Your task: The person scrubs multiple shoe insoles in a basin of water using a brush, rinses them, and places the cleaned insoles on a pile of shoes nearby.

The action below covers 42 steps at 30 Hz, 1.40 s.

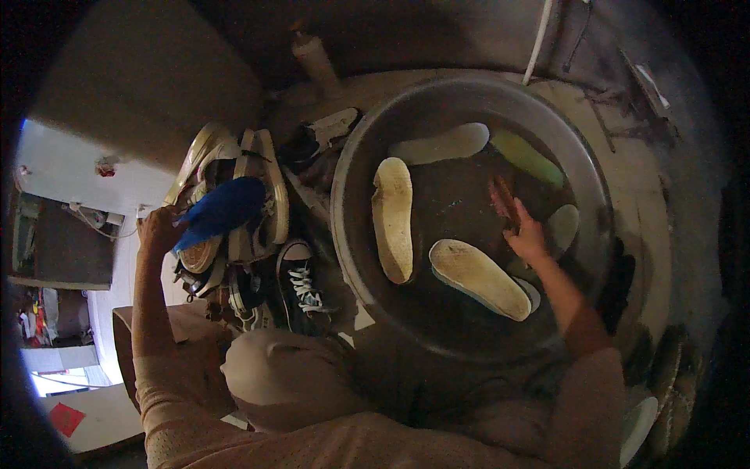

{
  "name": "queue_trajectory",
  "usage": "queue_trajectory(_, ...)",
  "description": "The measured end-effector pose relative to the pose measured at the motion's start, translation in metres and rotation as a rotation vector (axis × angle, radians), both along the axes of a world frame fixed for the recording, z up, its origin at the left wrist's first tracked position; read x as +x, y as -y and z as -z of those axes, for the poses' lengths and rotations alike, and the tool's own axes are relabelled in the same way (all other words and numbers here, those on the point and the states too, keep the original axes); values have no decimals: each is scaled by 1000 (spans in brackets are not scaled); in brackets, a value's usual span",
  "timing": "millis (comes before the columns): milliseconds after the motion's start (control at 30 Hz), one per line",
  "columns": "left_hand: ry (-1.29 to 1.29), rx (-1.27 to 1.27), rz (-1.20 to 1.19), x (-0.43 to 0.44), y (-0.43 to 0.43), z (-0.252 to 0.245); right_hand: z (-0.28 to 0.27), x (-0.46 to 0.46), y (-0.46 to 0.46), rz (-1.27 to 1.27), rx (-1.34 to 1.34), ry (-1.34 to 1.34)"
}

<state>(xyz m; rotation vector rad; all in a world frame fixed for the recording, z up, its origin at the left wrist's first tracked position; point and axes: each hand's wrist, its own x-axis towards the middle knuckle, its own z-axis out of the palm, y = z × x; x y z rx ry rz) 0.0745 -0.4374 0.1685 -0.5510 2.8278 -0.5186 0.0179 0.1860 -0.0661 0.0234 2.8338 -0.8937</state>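
My left hand (157, 230) grips a blue insole (224, 208) by its near end, above a heap of shoes. In my right hand (529, 235) is a brown scrubbing brush with reddish bristles (503, 199), held over the water in a large round basin (345, 240). Two pale insoles with worn faces float there: one lengthwise on the left (394, 223), another slanting near the front (483, 278). Farther back, a greyish insole (448, 143) and a yellow-green insole (527, 157) look submerged. A dim pale insole (563, 227) lies partly behind my right wrist.
Left of the basin are pale-soled shoes (275, 193) and a black canvas sneaker with white laces (299, 287). A dark shoe (334, 126) rests against the basin's far left side. Behind it stands a bottle-like object (313, 55). A thin white pipe (537, 44) rises beyond the rim.
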Motion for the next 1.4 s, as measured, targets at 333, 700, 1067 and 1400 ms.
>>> queue_trajectory(333, 42, 133, 280, -71, -165, -9, 25, -1, 13, 163, 143, 240)
queue_trajectory(700, 30, 1330, 303, -48, -390, 224, 31, -2, 4, 434, -884, 367)
queue_trajectory(1067, 287, 2480, -688, -31, -431, 284, 6, 24, 20, 416, -1063, 508)
queue_trajectory(1400, -512, 743, 157, -46, -373, 263, 51, 14, -16, 342, -116, -150)
